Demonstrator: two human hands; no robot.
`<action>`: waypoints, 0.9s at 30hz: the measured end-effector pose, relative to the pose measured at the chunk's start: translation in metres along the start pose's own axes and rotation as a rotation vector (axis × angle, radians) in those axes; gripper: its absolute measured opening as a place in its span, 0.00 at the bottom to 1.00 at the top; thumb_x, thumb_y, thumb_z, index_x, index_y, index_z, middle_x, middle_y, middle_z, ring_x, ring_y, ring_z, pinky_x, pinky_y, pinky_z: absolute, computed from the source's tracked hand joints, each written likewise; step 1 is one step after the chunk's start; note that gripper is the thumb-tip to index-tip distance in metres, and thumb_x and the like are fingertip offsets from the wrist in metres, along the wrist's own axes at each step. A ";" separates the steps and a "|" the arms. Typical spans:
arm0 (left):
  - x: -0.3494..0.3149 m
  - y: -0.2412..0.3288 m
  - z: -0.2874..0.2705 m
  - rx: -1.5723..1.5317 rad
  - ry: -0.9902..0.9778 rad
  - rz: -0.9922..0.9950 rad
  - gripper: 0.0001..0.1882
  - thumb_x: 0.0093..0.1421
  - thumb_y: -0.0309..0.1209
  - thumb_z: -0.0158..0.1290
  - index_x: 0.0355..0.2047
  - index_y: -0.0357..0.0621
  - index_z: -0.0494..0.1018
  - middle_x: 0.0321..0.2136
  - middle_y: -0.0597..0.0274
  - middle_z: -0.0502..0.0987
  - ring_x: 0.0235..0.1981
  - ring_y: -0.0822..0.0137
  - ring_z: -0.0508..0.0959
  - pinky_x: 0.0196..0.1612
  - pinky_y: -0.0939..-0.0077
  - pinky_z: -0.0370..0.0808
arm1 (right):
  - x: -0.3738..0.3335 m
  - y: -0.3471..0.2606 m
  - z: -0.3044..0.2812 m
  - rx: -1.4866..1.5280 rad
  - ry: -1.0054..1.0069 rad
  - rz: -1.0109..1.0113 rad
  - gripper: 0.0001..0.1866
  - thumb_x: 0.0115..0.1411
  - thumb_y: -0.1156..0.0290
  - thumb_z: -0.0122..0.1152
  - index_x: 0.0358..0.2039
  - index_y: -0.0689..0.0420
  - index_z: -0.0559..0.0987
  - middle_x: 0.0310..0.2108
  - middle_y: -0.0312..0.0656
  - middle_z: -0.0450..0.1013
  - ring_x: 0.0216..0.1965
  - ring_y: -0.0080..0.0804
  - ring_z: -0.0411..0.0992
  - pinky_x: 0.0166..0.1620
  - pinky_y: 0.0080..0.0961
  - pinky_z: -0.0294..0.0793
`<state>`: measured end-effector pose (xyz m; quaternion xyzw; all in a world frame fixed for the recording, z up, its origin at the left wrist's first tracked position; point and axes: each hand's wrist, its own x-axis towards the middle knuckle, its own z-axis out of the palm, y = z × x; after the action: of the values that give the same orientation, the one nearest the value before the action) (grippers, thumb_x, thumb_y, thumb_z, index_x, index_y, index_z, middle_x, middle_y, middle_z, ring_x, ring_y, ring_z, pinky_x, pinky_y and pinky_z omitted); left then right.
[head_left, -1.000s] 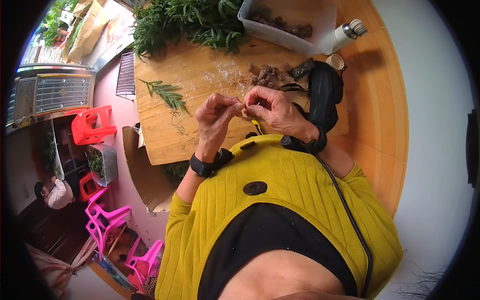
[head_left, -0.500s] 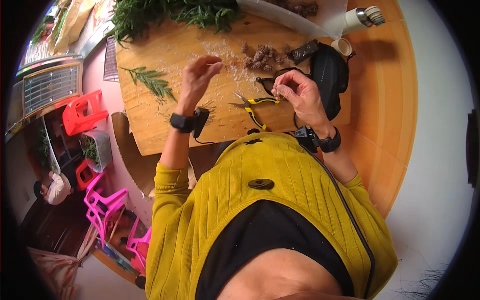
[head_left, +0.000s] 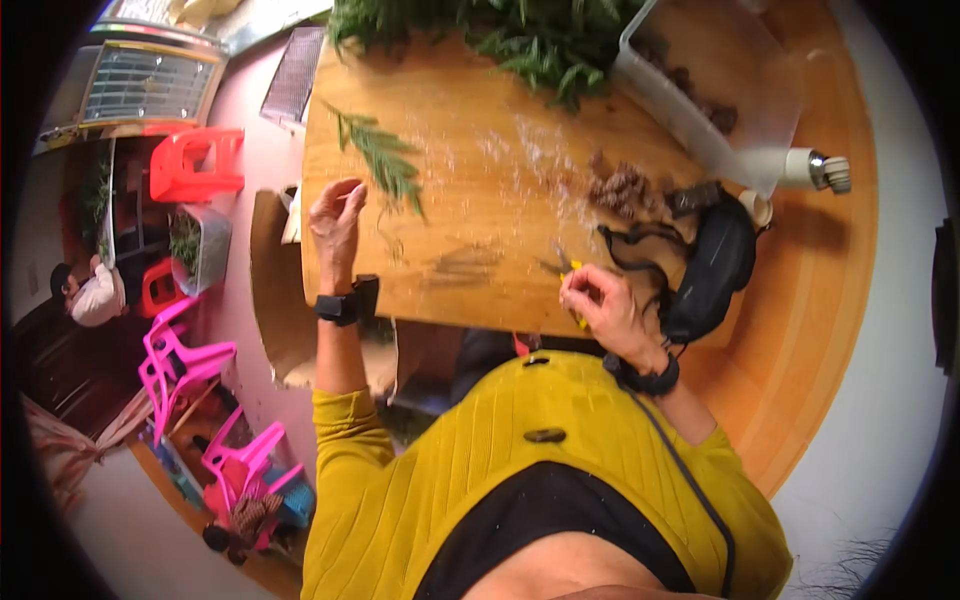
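The left hand (head_left: 336, 222), grip apart, is near a green feathery-leaved sprig (head_left: 383, 157), left on the brown wooden bench (head_left: 455, 115); probably light, springy, best held by its stem. The right hand (head_left: 612, 312) curls over yellow-handled metal pliers (head_left: 567, 266); whether clamped, I cannot tell.

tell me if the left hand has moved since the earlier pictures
Yes, leftward: the left hand is now nearer the left edge of the table.

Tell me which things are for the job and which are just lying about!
Seem to be for the job:
green sprig, near the left hand
yellow-handled pliers, partly behind the right hand
leafy green pile
brown clumps

Seem just to be lying about:
white bottle
cup
black case
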<state>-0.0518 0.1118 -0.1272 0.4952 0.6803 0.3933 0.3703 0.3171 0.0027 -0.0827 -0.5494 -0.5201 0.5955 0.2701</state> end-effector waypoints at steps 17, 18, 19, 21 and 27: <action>0.187 0.186 0.218 0.987 -0.225 0.846 0.50 0.38 0.37 0.69 0.63 0.57 0.58 0.65 0.52 0.50 0.62 0.40 0.56 0.57 0.47 0.64 | -0.017 0.019 0.002 0.103 0.090 0.058 0.03 0.58 0.76 0.58 0.31 0.63 0.74 0.23 0.34 0.71 0.26 0.17 0.69 0.30 0.17 0.69; 0.191 0.184 0.229 0.983 -0.234 0.855 0.50 0.38 0.37 0.69 0.63 0.57 0.58 0.65 0.52 0.50 0.62 0.40 0.56 0.57 0.47 0.64 | -0.018 0.023 0.002 0.100 0.079 0.076 0.04 0.58 0.76 0.58 0.31 0.63 0.74 0.23 0.34 0.71 0.26 0.17 0.69 0.30 0.17 0.69; 0.194 0.180 0.239 1.017 -0.261 0.816 0.48 0.39 0.38 0.68 0.62 0.59 0.60 0.63 0.52 0.53 0.61 0.41 0.58 0.56 0.48 0.65 | -0.019 0.028 0.002 0.104 0.091 0.081 0.04 0.58 0.76 0.58 0.31 0.63 0.74 0.23 0.34 0.71 0.26 0.17 0.69 0.30 0.17 0.69; 0.201 0.164 0.257 1.093 -0.310 0.730 0.43 0.40 0.38 0.67 0.59 0.61 0.63 0.60 0.50 0.58 0.58 0.42 0.62 0.54 0.51 0.66 | -0.021 0.036 0.003 0.090 0.115 0.085 0.04 0.57 0.76 0.58 0.31 0.63 0.74 0.23 0.35 0.72 0.25 0.18 0.69 0.30 0.18 0.69; 0.220 0.094 0.258 0.842 -0.157 0.897 0.18 0.39 0.31 0.63 0.33 0.47 0.75 0.40 0.53 0.73 0.41 0.47 0.74 0.44 0.55 0.73 | -0.014 0.031 0.004 0.019 0.118 -0.082 0.03 0.56 0.78 0.58 0.30 0.63 0.74 0.22 0.38 0.72 0.24 0.21 0.71 0.29 0.19 0.70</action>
<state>0.1634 0.3864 -0.1751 0.8641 0.4733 0.1707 -0.0092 0.3247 -0.0212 -0.1062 -0.5592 -0.5199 0.5553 0.3296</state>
